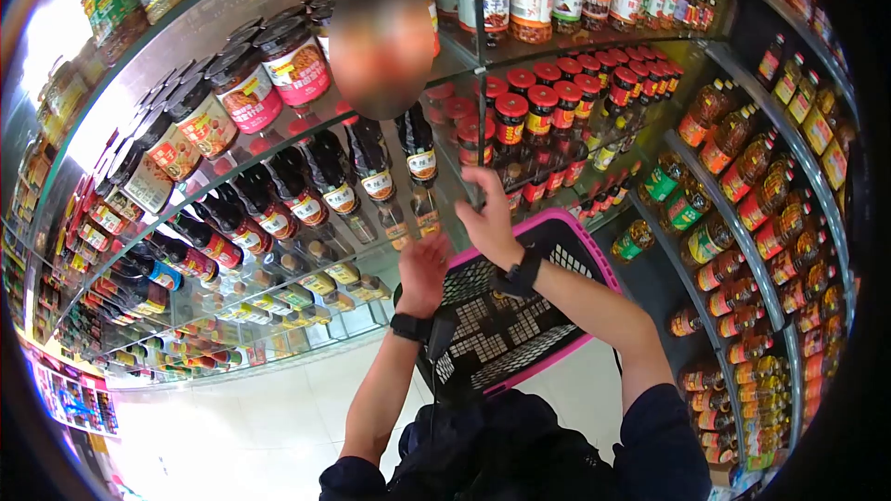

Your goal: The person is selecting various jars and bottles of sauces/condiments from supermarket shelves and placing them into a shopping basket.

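Note:
My left hand (425, 274), a black band on its wrist, is held over the left edge of the basket, close to the glass shelf; its fingers look loosely extended and hold nothing visible. My right hand (487, 218) is raised in front of the shelf's vertical edge, fingers curved and apart, with nothing between them. Below both hands is a black mesh shopping basket (599, 264) with a pink rim. Dark sauce bottles (371, 162) stand on the shelf beyond my left hand, and red-lidded jars (510, 121) beyond my right.
Large jars with black lids (243, 88) line the upper left shelf. Red-lidded jars (534, 0) fill the top shelf. Oil bottles (742, 167) stand on curved racks at the right. Pale floor tiles (269, 417) show at the lower left. A blurred oval covers part of the shelf.

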The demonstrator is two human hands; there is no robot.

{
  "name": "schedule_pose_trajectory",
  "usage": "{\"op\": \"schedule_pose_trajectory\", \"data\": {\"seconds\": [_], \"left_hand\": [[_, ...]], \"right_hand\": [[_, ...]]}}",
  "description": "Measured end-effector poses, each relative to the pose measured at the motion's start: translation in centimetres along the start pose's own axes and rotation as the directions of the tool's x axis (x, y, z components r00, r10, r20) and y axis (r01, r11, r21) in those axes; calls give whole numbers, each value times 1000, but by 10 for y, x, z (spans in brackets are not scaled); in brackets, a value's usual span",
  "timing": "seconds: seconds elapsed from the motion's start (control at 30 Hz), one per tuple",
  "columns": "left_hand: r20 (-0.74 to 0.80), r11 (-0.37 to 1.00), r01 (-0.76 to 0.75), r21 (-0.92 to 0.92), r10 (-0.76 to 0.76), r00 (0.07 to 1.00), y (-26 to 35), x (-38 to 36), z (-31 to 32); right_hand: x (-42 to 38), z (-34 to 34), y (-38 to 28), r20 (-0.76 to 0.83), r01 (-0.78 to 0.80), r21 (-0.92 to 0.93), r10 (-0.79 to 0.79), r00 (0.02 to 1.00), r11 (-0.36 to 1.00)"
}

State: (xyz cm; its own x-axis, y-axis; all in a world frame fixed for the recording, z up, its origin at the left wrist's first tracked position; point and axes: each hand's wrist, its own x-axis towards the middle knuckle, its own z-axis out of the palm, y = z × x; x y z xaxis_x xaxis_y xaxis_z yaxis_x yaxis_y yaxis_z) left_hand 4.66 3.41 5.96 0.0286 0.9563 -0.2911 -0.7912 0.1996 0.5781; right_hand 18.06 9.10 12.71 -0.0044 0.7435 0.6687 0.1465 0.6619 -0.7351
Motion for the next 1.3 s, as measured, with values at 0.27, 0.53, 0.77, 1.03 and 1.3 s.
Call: {"op": "schedule_pose_trajectory", "data": {"seconds": [0.27, 0.53, 0.77, 1.03, 1.3], "left_hand": [[-364, 967, 255, -3, -239, 900, -107, -44, -100], [-473, 929, 365, -56, -346, 810, -141, -61, -132], [-441, 907, 414, 74, -342, 830, -173, -80, -181], [-246, 865, 350, -360, -450, 858, -193, -106, -252], [-267, 959, 193, 209, -133, 954, -204, -75, -247]], "right_hand": [[-202, -70, 127, 84, -441, -486, 542, 836, 755], [-258, -90, 260, 281, -349, -862, 920, 272, 367], [-262, -41, 344, 405, 156, -898, 634, 658, 412], [-287, -28, 392, 289, -229, -880, 852, 437, 416], [-216, -66, 316, 508, -121, -792, 756, 412, 598]]}}
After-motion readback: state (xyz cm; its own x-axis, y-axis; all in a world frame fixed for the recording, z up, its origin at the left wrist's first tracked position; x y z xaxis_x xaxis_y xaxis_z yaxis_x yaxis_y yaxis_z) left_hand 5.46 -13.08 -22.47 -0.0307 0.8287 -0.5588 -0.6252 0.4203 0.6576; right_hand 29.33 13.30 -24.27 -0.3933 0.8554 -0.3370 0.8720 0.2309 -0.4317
